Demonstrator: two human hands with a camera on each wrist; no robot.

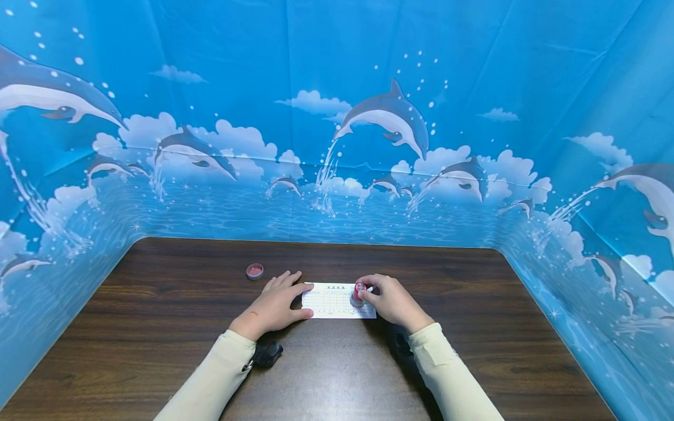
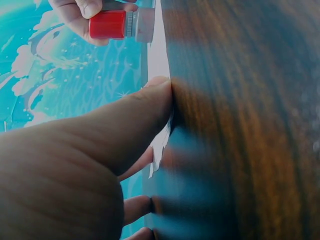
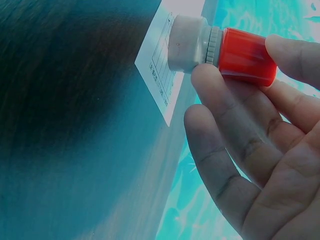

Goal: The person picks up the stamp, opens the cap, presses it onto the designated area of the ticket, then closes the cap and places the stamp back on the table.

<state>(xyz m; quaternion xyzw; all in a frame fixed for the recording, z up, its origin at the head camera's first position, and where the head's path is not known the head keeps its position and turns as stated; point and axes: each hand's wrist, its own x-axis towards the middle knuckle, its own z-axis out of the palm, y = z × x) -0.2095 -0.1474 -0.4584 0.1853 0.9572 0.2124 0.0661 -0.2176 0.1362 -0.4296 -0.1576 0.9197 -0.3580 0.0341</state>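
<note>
My right hand (image 1: 392, 300) pinches a self-inking stamp by its red handle (image 3: 247, 56). The stamp's greyish see-through base (image 3: 187, 44) stands on the right part of a white printed form (image 1: 330, 301) with a ruled grid. At the form's left end, my left hand (image 1: 274, 305) lies with fingers spread, thumb on the near corner and index finger at the far one. In the left wrist view the thumb (image 2: 145, 107) presses the paper's edge (image 2: 159, 57), which lifts slightly off the table near the fingers.
A small round cap (image 1: 255, 271), reddish inside, lies on the dark wooden table (image 1: 174, 316) beyond the left hand. A blue dolphin-printed curtain (image 1: 337, 193) borders the table at the back and both sides. Black wrist devices (image 1: 267, 354) sit under the wrists.
</note>
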